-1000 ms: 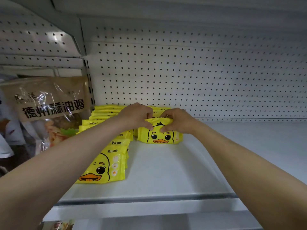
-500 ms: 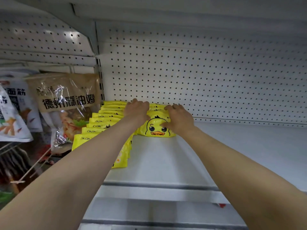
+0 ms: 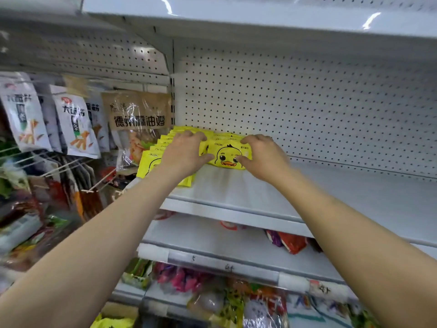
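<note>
- The duck pack [image 3: 228,156] stands upright on the white shelf [image 3: 236,192], front face toward the camera, at the head of a short row of like packs that runs back toward 12 o'clock to the pegboard [image 3: 307,102].
- The left hand [image 3: 183,152] holds the duck pack from 9 o'clock. Its fingers [image 3: 196,136] are slightly spread and curved over the tops of the packs, and the thumb presses against the pack's left edge.
- The right hand [image 3: 264,157] holds it from 3 o'clock. The fingers lie close together over the pack's top edge, and the thumb pinches against the printed face (right beside the duck's bill).
- Both forearms reach up to the shelf from 7 and 5 o'clock.
- A second row of yellow packs [image 3: 151,159] stands just beside the first at its 9 o'clock, partly under the left wrist, with its front pack near the shelf's left end.
- Farther out at 9 o'clock hangs a brown bag [image 3: 139,114] with a clear window, then white snack bags [image 3: 73,124] on wire hooks.
- At 6 o'clock, under the shelf, a lower shelf [image 3: 212,237] carries a red packet [image 3: 292,242], and mixed bright packets (blurred, hard to tell apart) lie below that.
</note>
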A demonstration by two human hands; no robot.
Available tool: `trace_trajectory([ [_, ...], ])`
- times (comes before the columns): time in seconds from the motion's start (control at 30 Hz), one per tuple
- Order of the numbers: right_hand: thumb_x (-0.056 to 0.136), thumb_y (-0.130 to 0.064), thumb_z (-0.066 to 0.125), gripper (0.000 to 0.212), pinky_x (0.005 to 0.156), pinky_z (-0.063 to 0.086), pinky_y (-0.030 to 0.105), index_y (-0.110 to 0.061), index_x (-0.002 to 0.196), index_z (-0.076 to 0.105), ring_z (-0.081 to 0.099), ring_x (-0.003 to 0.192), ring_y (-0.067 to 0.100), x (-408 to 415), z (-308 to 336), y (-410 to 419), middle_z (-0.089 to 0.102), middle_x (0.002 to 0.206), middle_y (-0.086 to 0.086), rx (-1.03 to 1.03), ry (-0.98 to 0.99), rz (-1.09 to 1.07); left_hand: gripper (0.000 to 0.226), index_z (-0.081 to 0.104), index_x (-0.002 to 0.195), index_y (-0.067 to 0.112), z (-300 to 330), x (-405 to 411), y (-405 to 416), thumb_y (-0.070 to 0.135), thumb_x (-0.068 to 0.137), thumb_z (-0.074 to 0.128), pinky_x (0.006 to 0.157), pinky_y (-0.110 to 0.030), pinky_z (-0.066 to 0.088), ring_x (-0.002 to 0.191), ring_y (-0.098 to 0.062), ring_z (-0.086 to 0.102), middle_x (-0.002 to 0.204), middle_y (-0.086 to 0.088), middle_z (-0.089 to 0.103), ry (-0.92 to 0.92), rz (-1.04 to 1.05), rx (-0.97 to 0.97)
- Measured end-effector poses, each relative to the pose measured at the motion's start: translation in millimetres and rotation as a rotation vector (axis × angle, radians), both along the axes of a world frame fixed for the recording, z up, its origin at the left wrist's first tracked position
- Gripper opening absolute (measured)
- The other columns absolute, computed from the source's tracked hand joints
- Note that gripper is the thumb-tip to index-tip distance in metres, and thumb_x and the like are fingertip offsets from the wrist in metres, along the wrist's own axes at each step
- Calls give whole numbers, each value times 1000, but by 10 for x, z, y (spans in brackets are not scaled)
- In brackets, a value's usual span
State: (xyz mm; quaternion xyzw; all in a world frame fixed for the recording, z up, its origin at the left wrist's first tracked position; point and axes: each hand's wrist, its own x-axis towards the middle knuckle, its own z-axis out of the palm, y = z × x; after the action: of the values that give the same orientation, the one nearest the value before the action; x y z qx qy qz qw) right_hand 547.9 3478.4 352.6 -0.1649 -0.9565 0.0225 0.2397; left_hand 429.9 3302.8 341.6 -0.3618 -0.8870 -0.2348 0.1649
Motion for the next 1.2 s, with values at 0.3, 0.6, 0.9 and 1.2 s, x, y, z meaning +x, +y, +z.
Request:
trace_trajectory([
  [0.3,94,-47,54,48,107,35,37,-21,134,54,39,132,28,576,-194,-1074,50,141,3,6,63,293,54,56,127,19,-221,960,-1264,54,86,58,93,-46,44,119,-33,47,126,-10,53,160,208,-68],
  [0.6,94,-48,53,51,110,32,38,-22,138,50,36,135,25,426,-461,-2201,46,146,1,-11,-23,492,51,54,127,20,-404,1208,-2458,52,88,56,89,-46,48,117,-33,49,126,-8,54,121,389,-173],
  [0.9,95,-54,48,50,107,38,38,-25,135,49,37,134,21,-507,-836,-3338,47,143,-4,-34,-148,603,47,53,124,21,-829,481,-3603,52,89,55,94,-45,46,119,-29,46,126,-4,53,32,470,-179],
  [1.2,97,-50,48,51,106,37,37,-25,141,43,37,135,23,-1699,-1801,-4306,43,147,-2,-132,-422,537,47,52,125,18,-1797,-715,-4616,49,90,54,94,-47,45,120,-33,46,126,-8,52,-158,448,-293],
])
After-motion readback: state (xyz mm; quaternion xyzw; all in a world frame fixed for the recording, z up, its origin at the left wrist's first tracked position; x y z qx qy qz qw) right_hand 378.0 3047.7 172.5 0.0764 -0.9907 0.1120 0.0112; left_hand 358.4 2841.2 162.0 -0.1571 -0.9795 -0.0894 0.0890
